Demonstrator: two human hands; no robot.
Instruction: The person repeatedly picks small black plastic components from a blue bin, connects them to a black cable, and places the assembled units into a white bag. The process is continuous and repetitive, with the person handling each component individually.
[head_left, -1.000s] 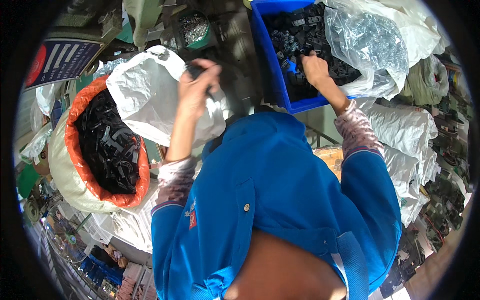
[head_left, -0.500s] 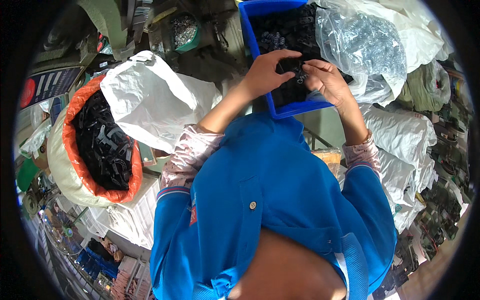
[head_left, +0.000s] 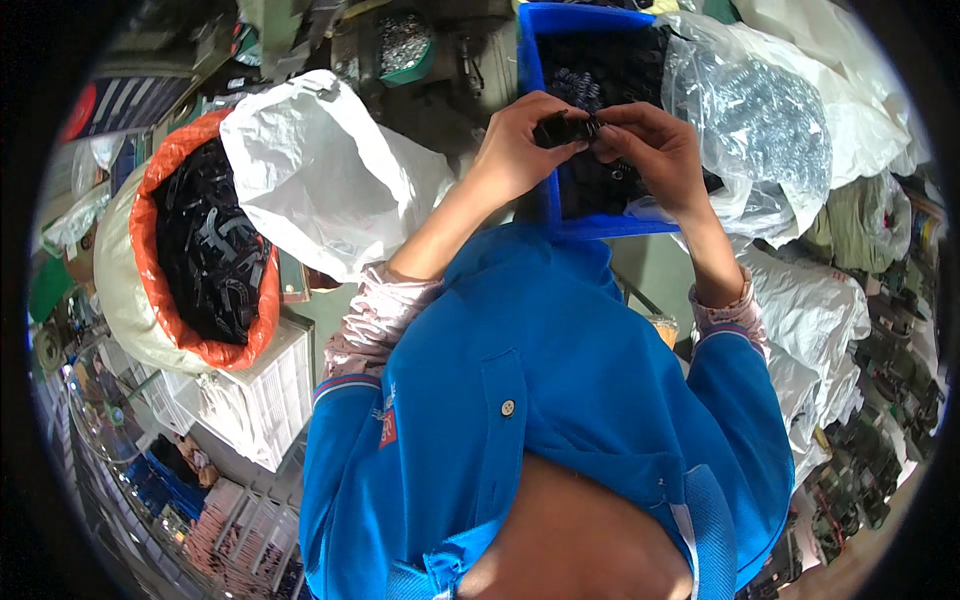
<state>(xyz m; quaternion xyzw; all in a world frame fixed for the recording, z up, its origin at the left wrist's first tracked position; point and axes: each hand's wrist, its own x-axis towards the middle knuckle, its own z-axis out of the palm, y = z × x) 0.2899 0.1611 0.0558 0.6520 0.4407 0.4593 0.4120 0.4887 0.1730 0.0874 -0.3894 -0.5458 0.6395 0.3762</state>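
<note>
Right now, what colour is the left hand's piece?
The piece is black, best seen in the head view.

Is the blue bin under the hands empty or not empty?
The blue bin is not empty: coiled springs and dark parts show inside.

One black part (head_left: 556,131), compact and irregular in outline, is gripped in the left hand (head_left: 512,147) at one o'clock from view centre, seen against the blue bin (head_left: 603,229) and aligned roughly nine to three o'clock. At its three o'clock end, a small dark coil-like piece (head_left: 593,126) shows at the right hand's (head_left: 664,160) fingertips; finer detail is obscured.
</note>
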